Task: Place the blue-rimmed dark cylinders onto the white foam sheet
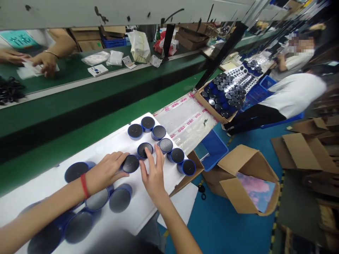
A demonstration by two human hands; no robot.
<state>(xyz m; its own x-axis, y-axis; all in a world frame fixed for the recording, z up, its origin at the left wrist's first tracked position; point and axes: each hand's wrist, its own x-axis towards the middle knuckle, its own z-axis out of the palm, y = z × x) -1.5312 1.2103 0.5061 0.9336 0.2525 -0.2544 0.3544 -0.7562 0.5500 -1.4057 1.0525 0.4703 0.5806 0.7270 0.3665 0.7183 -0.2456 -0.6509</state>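
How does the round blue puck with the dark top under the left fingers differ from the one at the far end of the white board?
The round blue puck under the left fingers is touched by the left hand; the far round blue puck is touched by no hand. The touched one lies near the middle of the white board, the far one at its edge. The right hand lies close to the first only. Both have dark tops facing up.

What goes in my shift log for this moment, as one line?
left hand: touching round blue puck | right hand: fingers on neighbouring puck | surface: white sheet
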